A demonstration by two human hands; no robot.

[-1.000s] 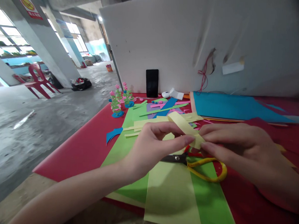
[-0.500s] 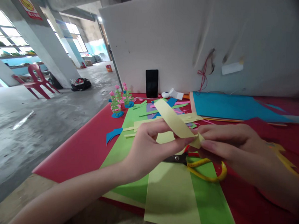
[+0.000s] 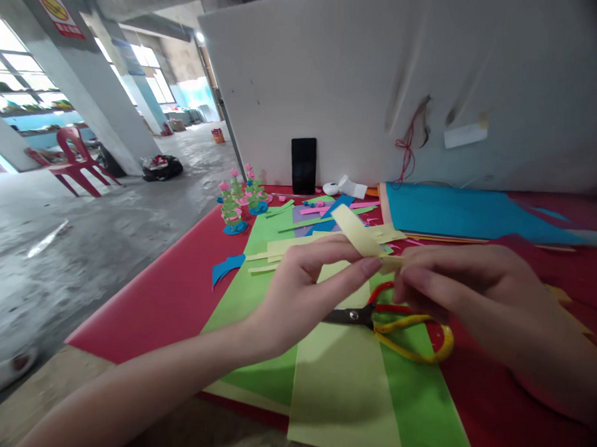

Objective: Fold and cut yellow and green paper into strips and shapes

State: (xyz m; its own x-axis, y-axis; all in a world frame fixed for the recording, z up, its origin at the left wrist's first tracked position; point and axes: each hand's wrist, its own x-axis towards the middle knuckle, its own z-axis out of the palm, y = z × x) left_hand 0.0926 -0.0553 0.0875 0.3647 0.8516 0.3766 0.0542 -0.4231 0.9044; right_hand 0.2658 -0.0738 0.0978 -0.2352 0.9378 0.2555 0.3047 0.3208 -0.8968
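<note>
A pale yellow paper strip (image 3: 357, 232) is held up above the table between my two hands. My left hand (image 3: 308, 284) pinches it between thumb and fingers, with its free end rising up and to the left. The fingertips of my right hand (image 3: 455, 285) close on the strip's other end, which is narrow and partly hidden by them. Below the hands, scissors (image 3: 413, 333) with red and yellow handles lie on a pale yellow sheet (image 3: 347, 393) and a green sheet (image 3: 419, 396). My left hand covers part of the blades.
Small paper plants (image 3: 235, 210) on blue bases stand at the back left of the red table (image 3: 165, 290). Paper scraps (image 3: 324, 211) lie behind my hands. A black phone (image 3: 303, 166) leans against the white board (image 3: 356, 80). Blue sheets (image 3: 449, 211) lie at the back right.
The strip has turned, so its free end sits farther right and less of it shows. My right fingers have shifted slightly over its end, and the scissors' red handle shows more.
</note>
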